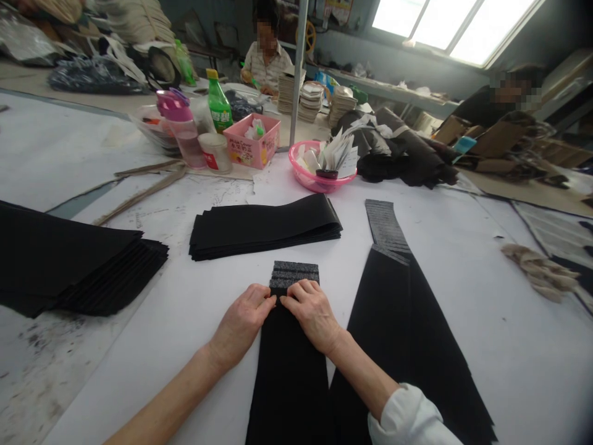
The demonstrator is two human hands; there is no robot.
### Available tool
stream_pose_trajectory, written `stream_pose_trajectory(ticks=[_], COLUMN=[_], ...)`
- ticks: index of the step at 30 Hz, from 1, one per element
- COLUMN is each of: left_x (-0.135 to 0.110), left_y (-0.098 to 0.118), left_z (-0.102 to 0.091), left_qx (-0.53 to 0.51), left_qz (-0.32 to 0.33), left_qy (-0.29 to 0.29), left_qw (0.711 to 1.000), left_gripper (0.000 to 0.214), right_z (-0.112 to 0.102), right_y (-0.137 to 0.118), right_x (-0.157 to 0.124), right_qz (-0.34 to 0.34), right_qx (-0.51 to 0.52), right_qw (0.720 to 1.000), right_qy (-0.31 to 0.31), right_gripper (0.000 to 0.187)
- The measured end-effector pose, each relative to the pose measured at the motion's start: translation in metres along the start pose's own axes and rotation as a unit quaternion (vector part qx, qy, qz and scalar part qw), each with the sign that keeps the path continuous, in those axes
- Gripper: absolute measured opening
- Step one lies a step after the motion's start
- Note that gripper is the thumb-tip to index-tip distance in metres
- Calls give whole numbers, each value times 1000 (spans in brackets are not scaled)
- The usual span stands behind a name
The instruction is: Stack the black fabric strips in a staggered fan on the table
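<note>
A long black strip of sheet material [291,371] lies straight in front of me, with grey speckled bands [296,269] stepped across its far end. My left hand [245,315] pinches the strip's left edge just below those bands. Close beside it, my right hand [311,308] has its fingers bent and closed on the strip at the same level; the fingertips partly hide what they grip. To the right lie more black strips [384,321], fanned out, with a grey stepped end [386,224]. Beyond my hands sits a folded stack of black strips [259,225].
A thick pile of black sheets [69,259] lies at left. Farther back stand a pink basket of papers [303,179], a pink box [252,145], a green bottle [218,102] and a metal pole [298,74]. A crumpled cloth [540,272] lies right. Two people sit beyond.
</note>
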State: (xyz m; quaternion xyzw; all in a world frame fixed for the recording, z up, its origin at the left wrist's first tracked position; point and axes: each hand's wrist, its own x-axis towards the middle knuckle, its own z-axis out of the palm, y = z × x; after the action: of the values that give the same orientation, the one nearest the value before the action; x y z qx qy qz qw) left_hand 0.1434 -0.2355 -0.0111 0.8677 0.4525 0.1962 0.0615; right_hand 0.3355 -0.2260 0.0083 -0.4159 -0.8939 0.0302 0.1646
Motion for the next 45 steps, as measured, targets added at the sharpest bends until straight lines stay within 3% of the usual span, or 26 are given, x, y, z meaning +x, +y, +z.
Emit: stream_pose_trajectory(ticks=[12, 21, 31, 45], left_x=[-6, -3, 1, 10], left_y=[15, 17, 23, 32], left_z=[-8, -11, -20, -12], left_qx=[233, 247, 253, 249], left_qz=[97, 130, 123, 122], left_qy=[-47, -62, -82, -94], left_qw=[966, 958, 956, 956], left_gripper=[35, 28, 35, 35], right_z=[1, 2, -8, -2], right_y=[-6, -4, 31, 24], right_x=[0, -1, -12, -16], right_qz=[-28, -43, -87, -46], right_qx=[-50, -40, 5, -5], right_qw=[998, 998, 996, 999], right_qy=[-25, -4, -10, 5], right_gripper=[18, 20, 20, 22])
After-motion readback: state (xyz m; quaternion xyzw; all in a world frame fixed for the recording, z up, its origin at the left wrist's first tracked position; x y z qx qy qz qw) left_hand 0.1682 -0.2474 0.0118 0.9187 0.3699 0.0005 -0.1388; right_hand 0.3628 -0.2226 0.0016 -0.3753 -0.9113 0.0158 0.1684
